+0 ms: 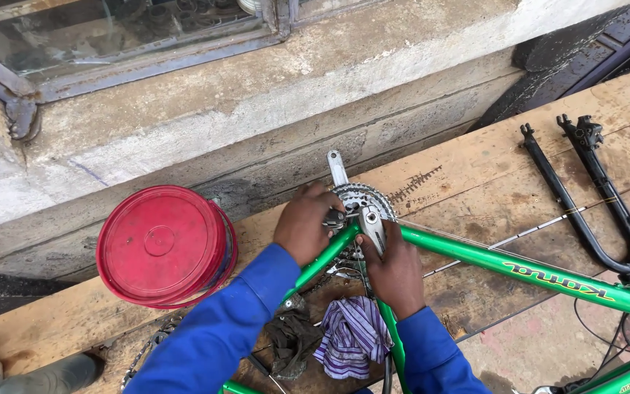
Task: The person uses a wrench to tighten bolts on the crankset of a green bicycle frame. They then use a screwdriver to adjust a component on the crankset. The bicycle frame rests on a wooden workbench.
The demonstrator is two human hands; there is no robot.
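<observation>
Mid-frame, left hand (pixel 304 222) is clenching a small tool at the green bike frame (pixel 475 257) w/ right hand (pixel 395 270) gripping the crank arm (pixel 372 228); pedal-side leverage prob needs steady bracing.

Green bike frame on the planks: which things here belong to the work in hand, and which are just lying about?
In hand:
green bike frame
crank and chainrings, under both hands
left hand
right hand

Lying about:
red bucket
striped cloth
dirty rag
black fork
chain
</observation>
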